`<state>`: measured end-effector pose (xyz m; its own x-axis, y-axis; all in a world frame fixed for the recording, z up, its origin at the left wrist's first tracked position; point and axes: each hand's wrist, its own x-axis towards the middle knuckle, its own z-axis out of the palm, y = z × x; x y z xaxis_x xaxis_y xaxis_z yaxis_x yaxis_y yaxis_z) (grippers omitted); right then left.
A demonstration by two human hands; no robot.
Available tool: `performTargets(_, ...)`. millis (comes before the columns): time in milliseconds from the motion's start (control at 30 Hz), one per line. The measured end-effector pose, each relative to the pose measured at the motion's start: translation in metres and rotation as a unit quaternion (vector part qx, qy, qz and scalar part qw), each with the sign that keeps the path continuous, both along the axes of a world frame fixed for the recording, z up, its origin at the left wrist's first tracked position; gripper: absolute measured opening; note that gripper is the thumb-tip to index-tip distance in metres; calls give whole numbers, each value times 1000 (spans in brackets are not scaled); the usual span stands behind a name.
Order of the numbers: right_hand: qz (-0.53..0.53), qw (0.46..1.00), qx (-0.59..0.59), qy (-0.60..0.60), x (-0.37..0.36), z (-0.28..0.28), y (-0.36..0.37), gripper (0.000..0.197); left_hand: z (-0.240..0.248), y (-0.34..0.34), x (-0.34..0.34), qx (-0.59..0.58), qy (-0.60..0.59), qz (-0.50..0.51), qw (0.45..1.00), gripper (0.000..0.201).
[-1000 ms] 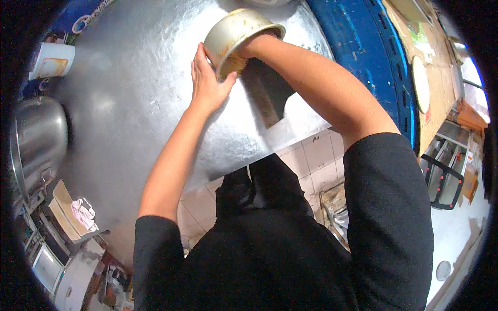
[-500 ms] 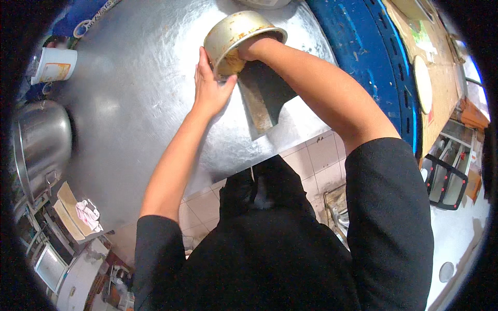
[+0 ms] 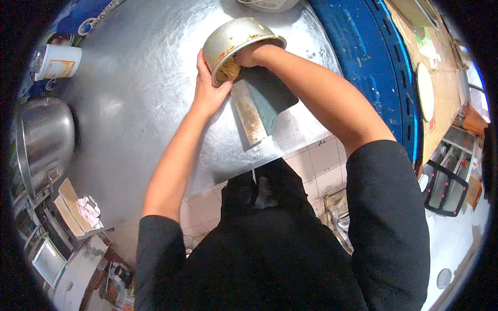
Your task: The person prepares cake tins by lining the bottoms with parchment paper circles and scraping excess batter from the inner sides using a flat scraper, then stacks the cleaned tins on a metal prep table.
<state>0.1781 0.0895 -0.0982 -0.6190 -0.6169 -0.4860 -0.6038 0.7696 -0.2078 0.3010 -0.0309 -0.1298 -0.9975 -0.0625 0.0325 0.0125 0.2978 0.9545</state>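
Since a second ago the metal bowl (image 3: 236,44) has tipped further onto its side, its open mouth turned more toward the person, and the flat scraper (image 3: 264,101) beneath it now shows more of its blade.

Largest first: the steel bench (image 3: 135,93) fills most of the view, bare and scuffed where the work is going on. At its left edge sits a big steel pot (image 3: 44,142), well apart from the hands. A blue crate edge (image 3: 368,57) runs along the right side of the bench. A white cup with an orange label (image 3: 59,61) stands at the far left corner.

The bowl lies tilted near the far side of the bench, one edge resting above the scraper. Its outside is dull grey metal; the inner wall is smeared with yellowish dough or batter, and a lump of it shows at the lower rim.

The left hand (image 3: 210,88) presses flat and open against the bowl's outer side, steadying it. The right hand (image 3: 251,52) reaches inside the bowl; its grip is hidden, so I cannot tell whether it is clenched.

Judging by the smears, much of the contents is already out, but a lump remains to be cleared, and residue on the scraper is uncleaned.
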Motion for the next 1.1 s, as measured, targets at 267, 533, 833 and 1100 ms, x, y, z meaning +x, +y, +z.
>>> performTargets(267,37,998,-7,51,13,46,-18,53,49,4,-21,-179,139,112,968,71)
performTargets(533,-165,942,-152,-251,36,-2,-37,40,5,-24,26,69,70,146,984,65)
performTargets(833,-152,878,-368,-266,73,49,-12,23,58,-44,68,155,33,221,962,67)
performTargets(1100,-175,920,-336,-99,-5,163,79,24,54,-74,112,293,-29,377,878,70)
